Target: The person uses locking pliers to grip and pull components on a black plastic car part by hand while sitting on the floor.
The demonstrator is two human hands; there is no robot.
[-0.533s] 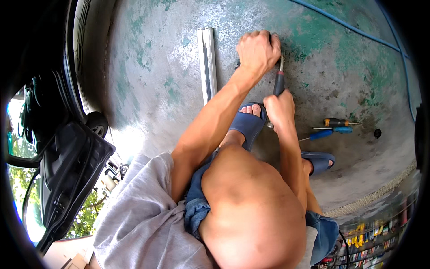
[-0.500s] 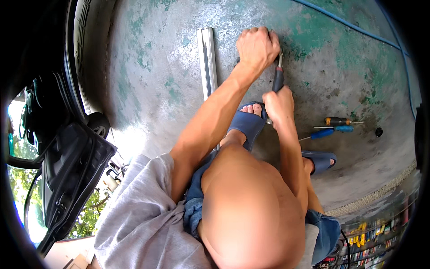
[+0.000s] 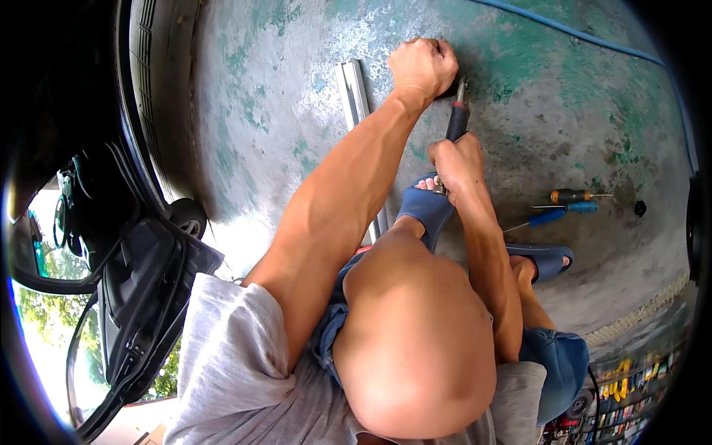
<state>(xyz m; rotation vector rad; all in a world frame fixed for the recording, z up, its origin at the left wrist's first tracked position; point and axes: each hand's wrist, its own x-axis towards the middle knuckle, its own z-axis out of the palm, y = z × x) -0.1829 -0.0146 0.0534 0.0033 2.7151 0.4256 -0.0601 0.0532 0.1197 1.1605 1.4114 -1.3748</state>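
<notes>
Where fist (image 3: 423, 68) clenches, perhaps rubbery handle (image 3: 457, 122).

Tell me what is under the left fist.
A small dark object peeks out beneath the closed left hand on the worn green concrete floor; the fist covers most of it, so its shape stays hidden.

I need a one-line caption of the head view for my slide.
Crouching person grips a dark-handled tool with the right hand, left hand fisted on the worn green floor.

I see two screwdrivers (image 3: 567, 204) lying on the worn green floor (image 3: 608, 111), a metal rail (image 3: 354, 96), a tyre (image 3: 159, 96), and a blue hose (image 3: 586, 33).
</notes>
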